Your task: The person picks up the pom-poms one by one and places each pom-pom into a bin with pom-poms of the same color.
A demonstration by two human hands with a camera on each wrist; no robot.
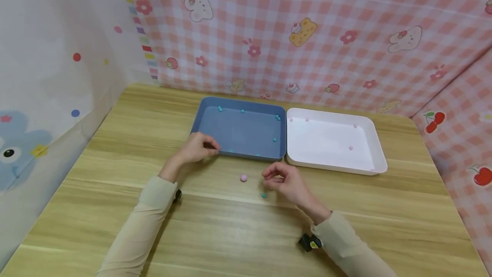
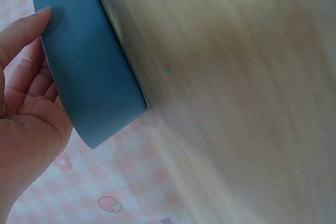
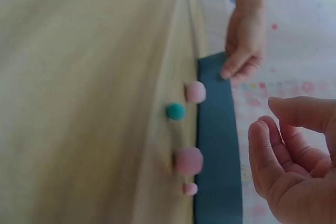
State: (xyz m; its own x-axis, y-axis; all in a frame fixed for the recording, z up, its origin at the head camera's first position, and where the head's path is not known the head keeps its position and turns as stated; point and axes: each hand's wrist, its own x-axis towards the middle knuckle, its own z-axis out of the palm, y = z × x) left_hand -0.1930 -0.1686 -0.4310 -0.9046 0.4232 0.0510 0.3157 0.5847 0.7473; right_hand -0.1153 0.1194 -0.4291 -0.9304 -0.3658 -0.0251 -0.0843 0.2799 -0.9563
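Note:
My left hand (image 1: 197,148) is at the front-left rim of the blue-grey tray (image 1: 246,131). In the left wrist view its thumb (image 2: 34,27) overlaps the tray's outer wall, and the other fingertips are partly hidden behind the rim; nothing shows in its grasp. My right hand (image 1: 286,183) hovers over the table before the trays, thumb and fingers apart around a gap in the right wrist view. Near it lie a pink bead (image 1: 244,178) and a teal bead (image 1: 264,195). The right wrist view also shows a small pink bead (image 3: 190,188).
Several teal beads (image 1: 277,117) lie in the blue-grey tray. To its right, nearly touching, stands a white tray (image 1: 326,167) with several pale pink beads (image 1: 351,148). Behind the wooden table (image 1: 238,234) hangs a checked pink curtain (image 1: 269,67).

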